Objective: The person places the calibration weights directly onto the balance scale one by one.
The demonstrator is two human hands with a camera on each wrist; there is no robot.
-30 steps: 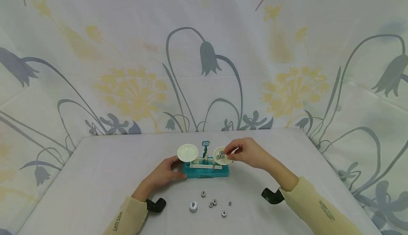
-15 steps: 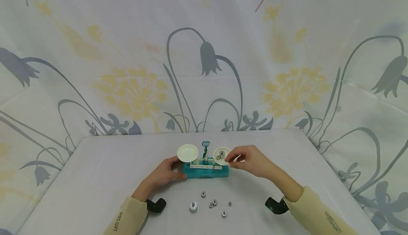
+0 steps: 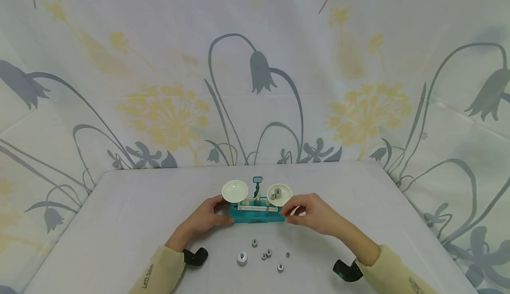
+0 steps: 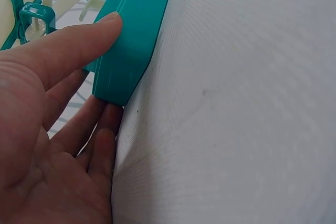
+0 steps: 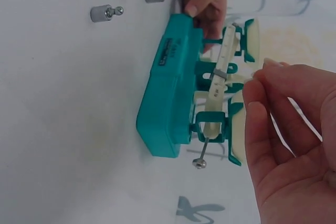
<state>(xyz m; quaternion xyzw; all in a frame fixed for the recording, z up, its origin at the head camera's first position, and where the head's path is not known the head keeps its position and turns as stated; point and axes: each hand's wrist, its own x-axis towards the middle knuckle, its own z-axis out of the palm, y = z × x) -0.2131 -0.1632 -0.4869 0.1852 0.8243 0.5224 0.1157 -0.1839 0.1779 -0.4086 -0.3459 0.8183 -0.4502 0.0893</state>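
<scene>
A small balance scale with a teal base (image 3: 255,216) stands on the white-covered table. Its left pan (image 3: 235,191) is bare, while two metal weights (image 3: 277,192) sit in the right pan (image 3: 287,192). My left hand (image 3: 204,218) grips the base's left end; in the left wrist view the thumb lies along the teal base (image 4: 134,30), with the fingers at its end. At the scale's right end is my right hand (image 3: 314,214), just below the right pan. The right wrist view shows this hand (image 5: 294,108) loosely bent, thumb and forefinger close together, nothing visible between them.
Several metal weights stand in front of the scale, among them a large one (image 3: 241,258) and a tiny one (image 3: 287,254). Black wrist cameras (image 3: 195,257) are worn on both wrists. A flower-patterned cloth (image 3: 255,108) hangs behind the table.
My right hand has come away from the weights in the right pan and moved down toward me, to the base's right end. My left hand stays put.
</scene>
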